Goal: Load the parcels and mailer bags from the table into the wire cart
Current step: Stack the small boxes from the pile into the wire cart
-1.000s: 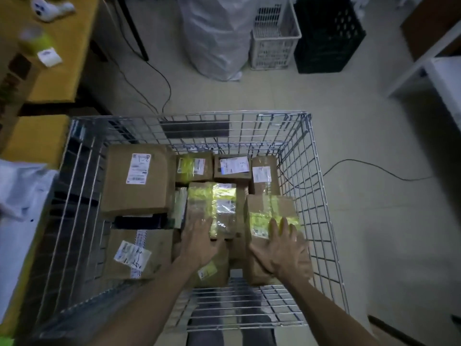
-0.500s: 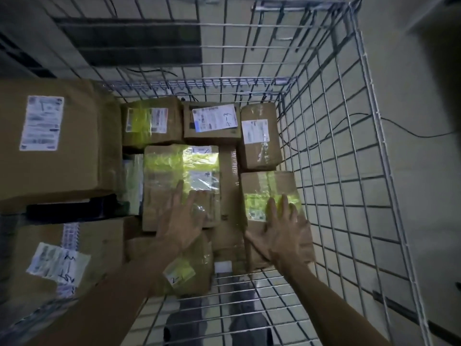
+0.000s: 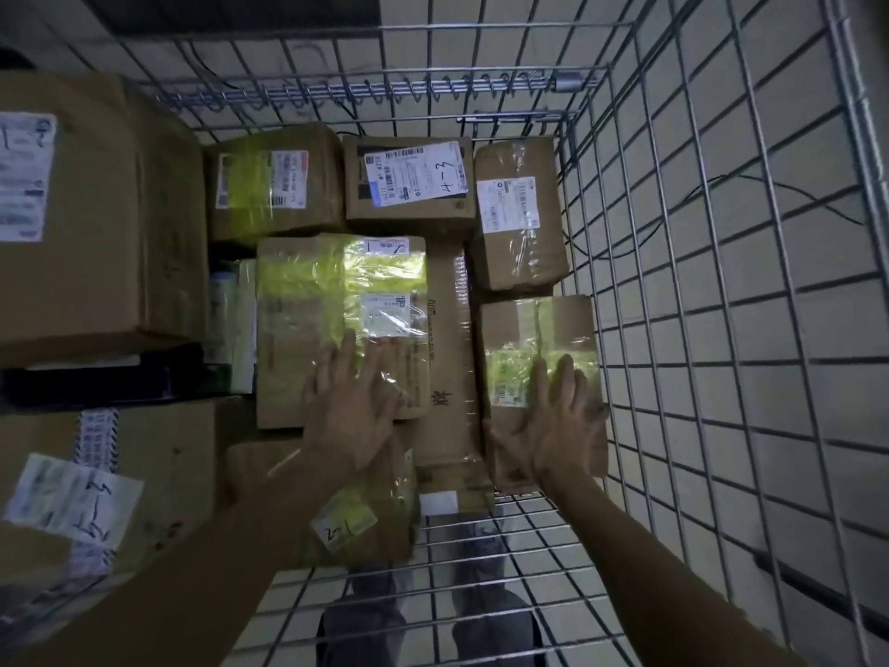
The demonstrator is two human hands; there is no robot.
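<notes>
Back middle box: white shipping label with handwritten "4-3"; the printed lines beside the barcode are too small to read.
Near parcel: yellow sticker with handwritten "2-" and 1 more stroke, not clear.
Long narrow box: printed marks along its top, something like "200" and 1 Chinese character, not sure.
Big left box: paper label with handwritten "1-"; the print is blurred.
Low left box: crumpled label with handwriting, maybe a 3.
</notes>
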